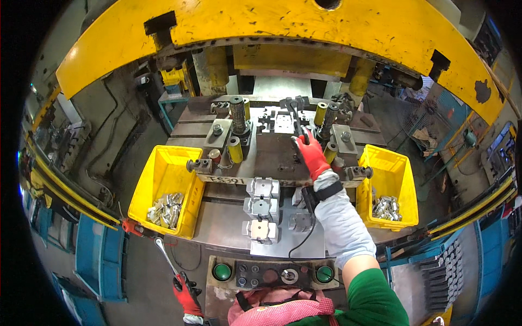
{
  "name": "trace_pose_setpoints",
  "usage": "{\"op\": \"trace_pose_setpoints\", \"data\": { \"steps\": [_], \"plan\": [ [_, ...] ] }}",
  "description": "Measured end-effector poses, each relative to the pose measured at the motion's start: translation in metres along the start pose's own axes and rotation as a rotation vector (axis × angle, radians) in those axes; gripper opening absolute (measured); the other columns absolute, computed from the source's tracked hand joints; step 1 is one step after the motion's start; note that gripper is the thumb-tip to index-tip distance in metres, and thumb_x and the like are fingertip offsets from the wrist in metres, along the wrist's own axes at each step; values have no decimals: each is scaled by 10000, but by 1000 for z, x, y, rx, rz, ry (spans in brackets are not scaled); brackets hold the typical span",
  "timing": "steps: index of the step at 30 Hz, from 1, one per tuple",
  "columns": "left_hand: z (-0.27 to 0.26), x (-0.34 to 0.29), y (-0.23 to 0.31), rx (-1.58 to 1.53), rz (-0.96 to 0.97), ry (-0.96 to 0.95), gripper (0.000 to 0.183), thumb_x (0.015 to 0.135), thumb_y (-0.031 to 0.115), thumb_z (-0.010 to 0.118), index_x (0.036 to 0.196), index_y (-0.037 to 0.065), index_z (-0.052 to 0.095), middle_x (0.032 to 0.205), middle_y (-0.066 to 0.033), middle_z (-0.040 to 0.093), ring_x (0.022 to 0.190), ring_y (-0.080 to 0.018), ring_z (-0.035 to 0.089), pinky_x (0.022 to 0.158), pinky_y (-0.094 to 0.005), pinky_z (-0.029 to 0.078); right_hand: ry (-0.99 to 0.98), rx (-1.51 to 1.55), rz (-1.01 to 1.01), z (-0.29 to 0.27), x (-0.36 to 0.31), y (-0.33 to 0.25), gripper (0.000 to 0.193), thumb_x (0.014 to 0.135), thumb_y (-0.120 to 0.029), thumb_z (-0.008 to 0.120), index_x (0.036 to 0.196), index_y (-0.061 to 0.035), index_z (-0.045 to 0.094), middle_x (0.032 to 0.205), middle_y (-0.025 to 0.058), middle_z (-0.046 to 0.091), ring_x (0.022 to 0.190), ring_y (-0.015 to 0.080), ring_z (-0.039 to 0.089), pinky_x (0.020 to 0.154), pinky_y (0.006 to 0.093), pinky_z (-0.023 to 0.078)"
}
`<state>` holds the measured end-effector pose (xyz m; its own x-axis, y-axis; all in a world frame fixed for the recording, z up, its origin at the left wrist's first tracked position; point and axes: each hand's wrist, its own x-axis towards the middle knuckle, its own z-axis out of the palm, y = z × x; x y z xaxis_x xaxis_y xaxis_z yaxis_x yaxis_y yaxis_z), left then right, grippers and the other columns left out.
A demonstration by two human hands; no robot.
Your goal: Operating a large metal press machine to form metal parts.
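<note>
My right hand (311, 153), in a red glove, reaches over the press die and is closed round a dark long-handled tool (296, 117). The wide dark head of that tool lies over the far part of the die (277, 149), beside a bright plate (284, 123). Low on the left, my left hand (186, 296), gloved in red and black, grips a slim silver tool (166, 256) with a rounded end, like a wrench. Stacked silver metal parts (262, 188) stand in a column in front of the die, with more partly hidden by a cable and my right arm.
Yellow bins with small metal pieces flank the die, a left bin (187, 209) and a right bin (408, 187). A yellow press beam (283, 22) spans above. Nearest me is a control panel (272, 275) with green buttons. A red tool (133, 227) hangs by the left bin.
</note>
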<state>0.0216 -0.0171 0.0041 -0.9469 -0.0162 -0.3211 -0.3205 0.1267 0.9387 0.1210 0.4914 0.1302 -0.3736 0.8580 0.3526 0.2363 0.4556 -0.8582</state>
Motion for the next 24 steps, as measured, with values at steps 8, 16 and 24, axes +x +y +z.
{"op": "trace_pose_setpoints", "data": {
  "steps": [8, 16, 24],
  "plan": [
    [-3, 6, -6, 11, -128, 16, 335, 778, 379, 535, 972, 114, 471, 587, -50, 502, 373, -117, 432, 335, -252, 390, -114, -85, 201, 29, 10, 8, 315, 763, -306, 548, 895, -24, 499, 768, 85, 562, 690, 172, 514, 638, 302, 408],
    [3, 4, -14, 16, -61, -1, 332, 771, 378, 546, 957, 113, 471, 582, -41, 508, 374, -123, 453, 346, -254, 402, -170, -306, 238, 36, 19, 2, 329, 747, -324, 533, 867, -17, 527, 842, 158, 580, 824, 282, 553, 705, 343, 424],
    [12, 8, -33, -41, -122, -34, 337, 760, 399, 551, 907, 110, 460, 583, -47, 488, 358, -124, 434, 333, -238, 380, -44, 76, 172, -8, 2, 11, 278, 768, -308, 537, 893, -62, 502, 663, 3, 489, 466, 96, 449, 412, 257, 387]
  ]
}}
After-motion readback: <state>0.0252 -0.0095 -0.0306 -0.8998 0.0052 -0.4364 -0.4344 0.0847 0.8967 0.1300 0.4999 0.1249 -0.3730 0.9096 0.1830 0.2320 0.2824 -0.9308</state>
